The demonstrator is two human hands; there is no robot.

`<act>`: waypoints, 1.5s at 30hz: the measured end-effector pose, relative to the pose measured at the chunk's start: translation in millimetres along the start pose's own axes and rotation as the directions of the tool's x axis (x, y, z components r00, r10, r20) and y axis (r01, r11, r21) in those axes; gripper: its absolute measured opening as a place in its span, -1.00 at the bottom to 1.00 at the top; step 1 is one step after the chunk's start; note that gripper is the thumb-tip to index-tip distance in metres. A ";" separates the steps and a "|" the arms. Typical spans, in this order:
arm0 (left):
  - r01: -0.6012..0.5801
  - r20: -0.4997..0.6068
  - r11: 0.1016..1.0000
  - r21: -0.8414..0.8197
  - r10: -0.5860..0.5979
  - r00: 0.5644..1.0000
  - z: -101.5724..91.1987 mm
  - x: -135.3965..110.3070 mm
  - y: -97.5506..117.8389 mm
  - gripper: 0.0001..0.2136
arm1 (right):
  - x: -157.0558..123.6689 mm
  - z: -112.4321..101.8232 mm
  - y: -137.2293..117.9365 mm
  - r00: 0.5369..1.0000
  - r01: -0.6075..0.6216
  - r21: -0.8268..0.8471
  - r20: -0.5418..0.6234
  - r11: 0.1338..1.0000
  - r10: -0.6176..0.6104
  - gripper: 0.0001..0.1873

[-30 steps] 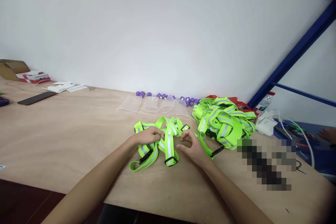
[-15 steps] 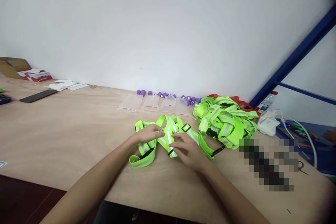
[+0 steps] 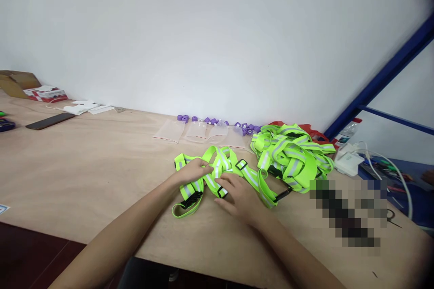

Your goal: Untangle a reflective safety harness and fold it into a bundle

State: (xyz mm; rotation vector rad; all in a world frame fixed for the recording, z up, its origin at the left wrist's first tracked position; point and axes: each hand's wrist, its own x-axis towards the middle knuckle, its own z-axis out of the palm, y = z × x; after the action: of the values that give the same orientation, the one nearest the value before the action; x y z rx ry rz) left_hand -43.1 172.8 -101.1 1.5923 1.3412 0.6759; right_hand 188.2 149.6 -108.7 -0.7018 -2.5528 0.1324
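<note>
Here, your left hand [image 3: 192, 171] pinches a fold of the neon-green reflective strap harness [image 3: 217, 172] on the plywood table [image 3: 84, 162]; your right hand [image 3: 239, 195] presses its fingers loosely curled on the straps, just left of the heaped harness pile [image 3: 291, 153].

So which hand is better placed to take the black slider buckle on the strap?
Probably the right hand: the black slider buckle lies just beyond its fingers, while the left hand grips the strap farther away.

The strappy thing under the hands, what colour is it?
The strap harness is bright neon yellow-green with a silver-grey stripe and black buckles, seen in the head view.
</note>
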 end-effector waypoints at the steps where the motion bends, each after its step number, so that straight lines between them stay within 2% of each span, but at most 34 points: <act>1: -0.001 0.019 1.000 -0.021 0.001 1.000 0.6 -0.8 0.7 -0.61 | 0.1 1.2 -0.2 1.000 -0.021 0.015 0.024 1.000 0.020 -0.63; 5: -0.006 0.064 0.996 -0.092 0.011 0.998 0.2 -2.5 2.5 -0.57 | 0.5 1.7 5.7 0.990 -0.137 0.206 0.041 0.969 0.132 -0.81; 8: -0.019 0.084 0.994 -0.105 0.028 0.996 -2.4 -0.8 0.3 -0.54 | -0.2 -3.0 13.5 0.959 -0.274 0.398 0.040 0.876 0.281 -0.87; 10: -0.027 0.105 0.995 -0.098 0.037 0.994 -4.2 1.2 -2.2 -0.52 | -1.0 -6.6 17.7 0.931 -0.351 0.452 0.072 0.820 0.358 -0.89; 13: -0.043 0.117 0.996 -0.077 0.052 0.992 -5.9 3.6 -5.4 -0.52 | -2.2 -8.7 21.8 0.904 -0.417 0.470 0.129 0.778 0.407 -0.85; 16: -0.059 0.129 0.996 -0.063 0.067 0.989 -7.4 4.3 -6.4 -0.51 | -3.3 -4.5 25.9 0.897 -0.421 0.568 0.146 0.708 0.416 -0.81; 21: -0.027 0.271 0.998 -0.049 0.039 0.962 -13.2 -1.0 0.2 -0.51 | -4.6 6.4 33.4 0.878 -0.351 0.839 0.141 0.415 0.458 -0.57; 25: 0.056 0.428 0.998 0.000 -0.051 0.902 -17.9 -8.9 7.9 -0.61 | -4.4 8.6 32.7 0.876 -0.337 0.869 0.149 0.362 0.458 -0.53; 28: 0.055 0.489 0.998 0.036 -0.066 0.870 -19.9 -12.9 11.6 -0.66 | -4.1 9.7 31.2 0.881 -0.325 0.881 0.151 0.343 0.448 -0.54; 31: 0.050 0.524 0.997 0.054 -0.071 0.849 -21.0 -14.2 13.5 -0.67 | -4.1 10.8 31.3 0.885 -0.319 0.864 0.124 0.390 0.449 -0.56; 37: 0.071 0.514 0.993 0.091 -0.108 0.851 -22.4 -13.6 13.3 -0.67 | -4.4 2.7 29.7 0.907 -0.373 0.660 0.110 0.652 0.407 -0.73; 39: 0.055 0.513 0.995 0.084 -0.090 0.854 -22.5 -12.8 12.1 -0.69 | -4.8 -2.0 32.4 0.922 -0.329 0.551 0.011 0.767 0.388 -0.77; 42: 0.035 0.538 0.996 0.079 -0.072 0.840 -22.9 -12.2 10.6 -0.73 | -5.9 -6.0 44.6 0.927 -0.240 0.305 -0.210 0.922 0.311 -0.81; 43: 0.012 0.543 0.995 0.095 -0.062 0.837 -23.3 -12.6 10.5 -0.74 | -6.3 -6.0 50.0 0.925 -0.235 0.217 -0.250 0.948 0.287 -0.81; 45: -0.048 0.549 0.988 0.145 -0.040 0.835 -24.2 -14.1 11.6 -0.77 | -6.7 -4.2 59.8 0.923 -0.276 0.080 -0.255 0.958 0.288 -0.68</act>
State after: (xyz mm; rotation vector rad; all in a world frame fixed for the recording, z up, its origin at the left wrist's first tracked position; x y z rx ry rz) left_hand -62.1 166.6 -78.3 1.7376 0.9673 0.0836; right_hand 222.5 197.7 -120.7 -0.9980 -2.1785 0.1761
